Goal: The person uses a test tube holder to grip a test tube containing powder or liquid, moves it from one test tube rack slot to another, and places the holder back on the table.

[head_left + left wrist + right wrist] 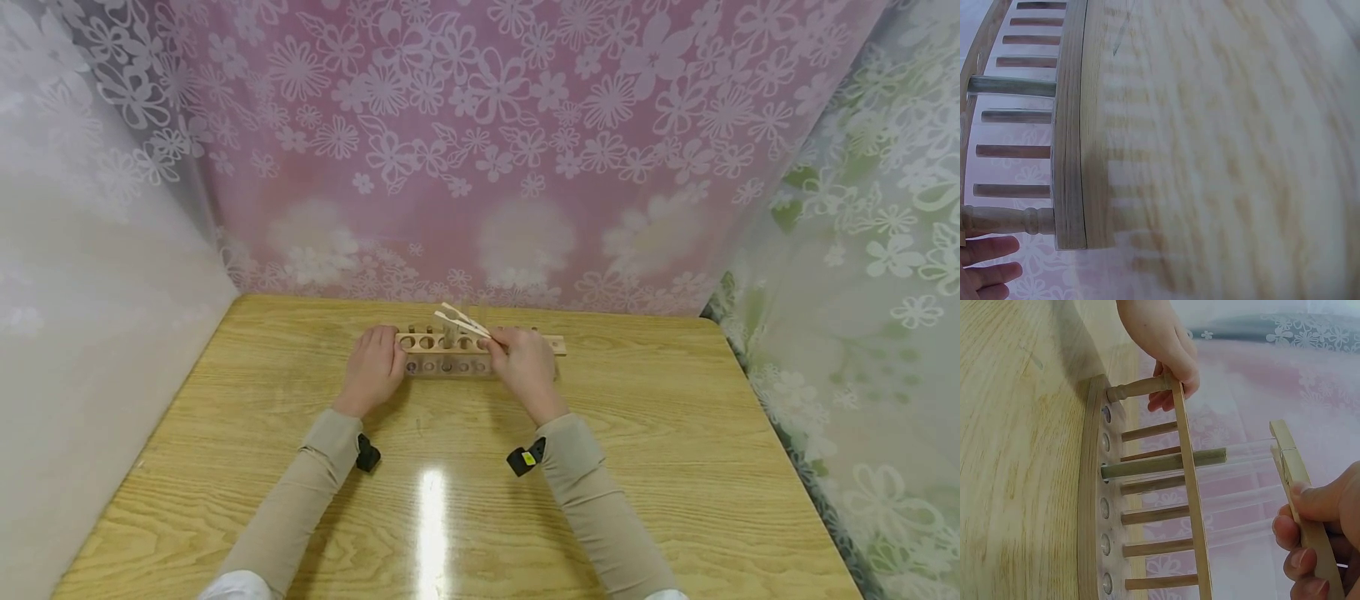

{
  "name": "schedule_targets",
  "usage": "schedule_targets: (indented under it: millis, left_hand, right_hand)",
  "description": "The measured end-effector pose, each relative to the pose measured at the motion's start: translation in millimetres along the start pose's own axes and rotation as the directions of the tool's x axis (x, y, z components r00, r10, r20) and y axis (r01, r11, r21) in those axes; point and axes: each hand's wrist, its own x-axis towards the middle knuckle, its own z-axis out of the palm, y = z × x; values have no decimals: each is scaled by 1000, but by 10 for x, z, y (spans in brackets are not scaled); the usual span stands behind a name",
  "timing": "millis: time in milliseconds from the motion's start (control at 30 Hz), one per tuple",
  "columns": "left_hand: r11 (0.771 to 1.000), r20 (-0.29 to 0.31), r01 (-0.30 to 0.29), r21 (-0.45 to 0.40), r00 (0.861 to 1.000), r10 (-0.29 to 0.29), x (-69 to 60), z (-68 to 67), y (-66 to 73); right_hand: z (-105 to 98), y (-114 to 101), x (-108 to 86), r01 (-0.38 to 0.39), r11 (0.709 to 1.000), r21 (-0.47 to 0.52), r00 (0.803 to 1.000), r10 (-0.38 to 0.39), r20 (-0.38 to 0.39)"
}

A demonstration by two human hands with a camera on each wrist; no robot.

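A wooden test tube rack (435,352) stands upright towards the back of the table. My left hand (372,367) grips the left end of its top board, thumb and fingers around it in the right wrist view. Several clear test tubes (1244,531) stand in the rack. One test tube (1210,456) holds greenish-brown contents. My right hand (528,362) pinches a wooden test tube clamp (1297,475) above the rack's right half. The clamp's jaws are near the mouth of the filled tube; whether they touch it I cannot tell.
Short wooden pegs (1157,549) stand along the rack's back. The wood-grain table (420,433) ends at a pink flowered curtain (480,167) behind and pale curtains at both sides. Black wrist cameras (367,454) are strapped to both wrists.
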Motion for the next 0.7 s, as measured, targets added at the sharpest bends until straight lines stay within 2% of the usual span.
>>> schedule_targets:
  millis: [200,467,700]
  left_hand:
    - [1000,-9,-2,-2,1000,2,3,5,-2]
    - [1000,-44,-23,2,999,23,-1,14,5]
    - [999,-77,-49,6,996,50,0,31,-6]
  right_hand:
    - [-23,15,15,-6,998,64,1000,7,-7]
    - [-62,37,30,29,996,89,999,-27,-18]
    - [-61,67,20,-5,990,144,1000,5,0]
